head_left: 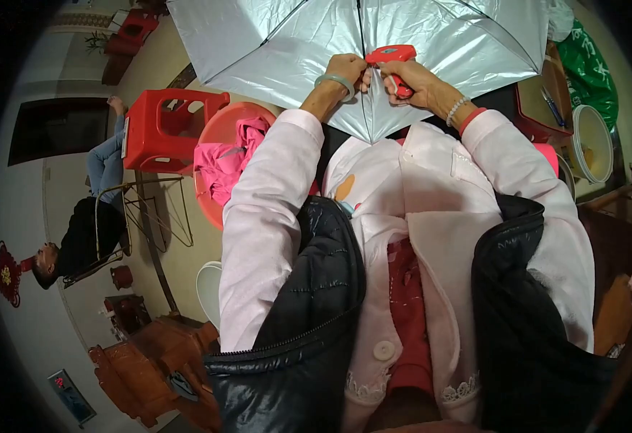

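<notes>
Silver umbrella canopy (280, 72) in use across your lap. It fills the upper middle of the frame, its shiny face toward you and one corner pointing down to your pale coat (446, 177). The spread appears to let your body carry the near edge, so that neither hand need bear the whole weight.

Your left hand (345, 72) grasps the canopy at upper center, its fingers curled in beside the dark rib (360, 25); exactly what lies between the fingertips is hidden. This hold probably keeps cloth and rib steady, since loose fabric would slide away from the work.

Your right hand (411, 83) is clenched about the red tool (392, 53), just right of the left. The handle lies in the palm and the head points leftward, toward the rib; whether it touches the cloth cannot be told. Keeping both hands close together likely makes aiming easier, with wrists low and forearms clear of the silver surface.

Surroundings: at left, a basin (249, 110) holds a pink cloth (222, 169), which its wall keeps off the floor; a red stool (143, 133) stands just beside it. At upper right, a slim blue-handled implement (553, 107) lies near a white bucket (596, 144) and a green bag (586, 72), apparently placed within reach of your right side.
</notes>
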Motion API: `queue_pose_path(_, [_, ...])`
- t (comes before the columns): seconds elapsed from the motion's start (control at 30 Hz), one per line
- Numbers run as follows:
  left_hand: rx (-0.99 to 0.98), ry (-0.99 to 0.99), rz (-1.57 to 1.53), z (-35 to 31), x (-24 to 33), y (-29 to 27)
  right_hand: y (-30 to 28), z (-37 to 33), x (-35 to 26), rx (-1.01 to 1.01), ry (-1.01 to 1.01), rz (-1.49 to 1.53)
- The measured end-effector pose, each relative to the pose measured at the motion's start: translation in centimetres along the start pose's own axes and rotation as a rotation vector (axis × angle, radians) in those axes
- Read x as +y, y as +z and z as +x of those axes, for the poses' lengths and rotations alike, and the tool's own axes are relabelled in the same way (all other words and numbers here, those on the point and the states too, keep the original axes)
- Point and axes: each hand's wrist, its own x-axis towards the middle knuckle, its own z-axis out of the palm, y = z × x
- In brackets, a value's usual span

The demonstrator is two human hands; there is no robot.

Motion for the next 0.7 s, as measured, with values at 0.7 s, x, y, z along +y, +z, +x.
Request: queue_pose_path(0.7, [0.061, 0.111, 1.376, -0.2, 7.4, -10.0, -0.4, -9.7, -8.9, 0.272, -0.647, -0.915])
